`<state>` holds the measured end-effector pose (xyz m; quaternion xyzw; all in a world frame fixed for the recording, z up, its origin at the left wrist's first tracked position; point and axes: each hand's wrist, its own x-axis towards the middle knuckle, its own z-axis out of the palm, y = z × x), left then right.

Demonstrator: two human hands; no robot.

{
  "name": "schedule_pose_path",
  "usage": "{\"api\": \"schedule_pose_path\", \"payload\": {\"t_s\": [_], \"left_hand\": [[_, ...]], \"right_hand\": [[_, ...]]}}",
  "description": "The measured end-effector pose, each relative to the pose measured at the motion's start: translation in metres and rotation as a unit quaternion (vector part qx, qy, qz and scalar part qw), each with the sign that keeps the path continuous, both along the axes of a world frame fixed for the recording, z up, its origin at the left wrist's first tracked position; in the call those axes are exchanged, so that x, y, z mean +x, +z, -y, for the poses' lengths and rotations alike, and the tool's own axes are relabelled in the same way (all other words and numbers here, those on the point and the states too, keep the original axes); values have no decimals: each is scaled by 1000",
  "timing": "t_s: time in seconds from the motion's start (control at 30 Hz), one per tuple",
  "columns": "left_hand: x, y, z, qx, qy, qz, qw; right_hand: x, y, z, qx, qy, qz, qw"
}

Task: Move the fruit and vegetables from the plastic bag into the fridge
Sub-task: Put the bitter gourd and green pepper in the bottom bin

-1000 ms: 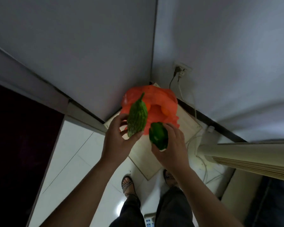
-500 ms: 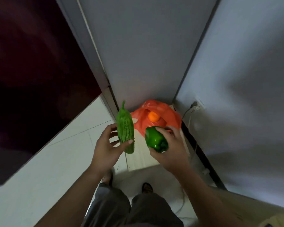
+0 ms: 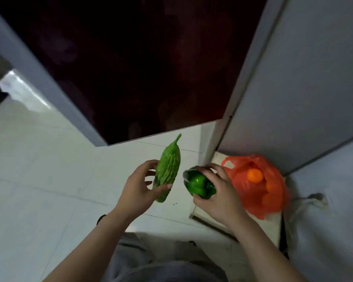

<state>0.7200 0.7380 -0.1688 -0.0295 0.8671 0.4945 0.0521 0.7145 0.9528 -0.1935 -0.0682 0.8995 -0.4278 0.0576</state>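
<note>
No readable labels anywhere. Left hand fingers wrap a bumpy bitter gourd, right hand grips a glossy green pepper, both above the floor beside the orange plastic bag holding oranges.

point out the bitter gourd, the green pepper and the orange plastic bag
bitter gourd (image 3: 168, 165), head view, on its bumpy middle.
green pepper (image 3: 198, 183), head view, on its glossy top face.
plastic bag (image 3: 277, 174), head view, on its crinkled right wall.

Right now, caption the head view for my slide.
Left hand holds a bitter gourd, right hand a green pepper, beside the red plastic bag of oranges.
</note>
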Motion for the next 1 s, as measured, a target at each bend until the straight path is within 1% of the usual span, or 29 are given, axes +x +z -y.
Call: {"api": "schedule_pose_path", "payload": {"t_s": [0.07, 0.17, 0.23, 0.33, 0.5, 0.63, 0.7, 0.83, 0.93, 1.0], "left_hand": [[9, -1, 23, -33, 31, -7, 999], [22, -4, 66, -95, 48, -19, 994], [28, -5, 97, -114, 61, -27, 991], [38, -3, 145, -90, 106, -28, 990], [55, -6, 251, -2, 190, -13, 982], [64, -3, 353, 47, 213, -7, 976], [71, 2, 405, 48, 215, -8, 975], [79, 15, 495, 3, 213, -10, 977], [73, 16, 542, -31, 225, -21, 974], [58, 14, 564, -30, 233, -23, 972]], "right_hand": [[-6, 1, 30, -8, 41, 7, 999], [-12, 4, 82, -10, 97, 23, 995], [-15, 6, 116, -13, 121, 37, 992], [-18, 9, 168, 1, 171, 46, 984], [-18, 17, 276, 21, 216, 42, 975], [-15, 27, 381, 35, 232, 40, 971], [-15, 32, 432, 40, 239, 51, 969], [-23, 41, 522, 49, 261, 88, 960], [-36, 39, 568, 49, 254, 87, 962], [-50, 36, 589, 46, 252, 80, 963]]}}
